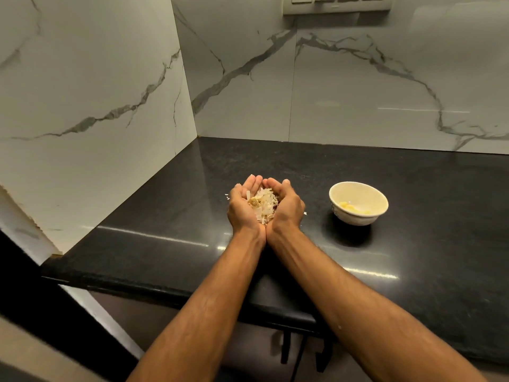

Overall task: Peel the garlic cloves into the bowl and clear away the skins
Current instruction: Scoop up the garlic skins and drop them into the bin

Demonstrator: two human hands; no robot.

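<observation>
Together, the left hand (242, 208) and the right hand (286, 206) form one cup above the black granite countertop (413, 244), their wrists and the heels of the palms pressed against each other. Both sets of fingers curve upward and inward round a heap of garlic skins (264, 205), papery white flakes with a brownish root stub lying on the left side of the heap. The fingertips of the two hands nearly meet at the far end of the cup, so the skins are walled in on every side.

A few tiny white skin scraps (227, 196) lie on the counter just left of the left hand, and another speck shows just right of the right hand.

To the right of the hands, apart from them, stands a small cream bowl (358, 213), upright. Peeled garlic cloves (347, 207), pale yellow, lie at its bottom.

White marble-patterned wall tiles (358, 92) with grey veins rise behind the counter and along its left side, and a switch plate (337, 5) sits at the top of the far wall.
</observation>
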